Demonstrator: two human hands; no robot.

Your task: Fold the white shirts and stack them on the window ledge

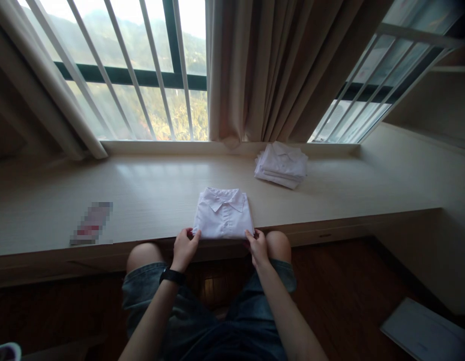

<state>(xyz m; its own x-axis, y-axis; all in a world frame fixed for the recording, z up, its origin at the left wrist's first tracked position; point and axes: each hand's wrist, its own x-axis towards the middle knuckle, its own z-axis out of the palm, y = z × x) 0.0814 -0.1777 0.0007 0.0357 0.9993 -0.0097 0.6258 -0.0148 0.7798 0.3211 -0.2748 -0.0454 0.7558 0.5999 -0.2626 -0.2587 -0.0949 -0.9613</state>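
A folded white collared shirt (225,220) lies collar up and facing away from me at the front edge of the pale wooden ledge (153,200). My left hand (185,247) pinches its near left corner, thumb on top and fingers curled below. At the near right corner, my right hand (257,245) grips the shirt the same way. The undersides of both hands' fingers are partly hidden by the shirt and the ledge edge. Farther back to the right sits a stack of folded white shirts (281,165), touched by neither hand.
On the left of the ledge lies a blurred-out flat reddish item (91,223). Curtains (251,70) and barred windows (135,70) stand behind the ledge. A pale flat board-like object (430,328) rests on the floor at lower right. My knees touch the ledge's front.
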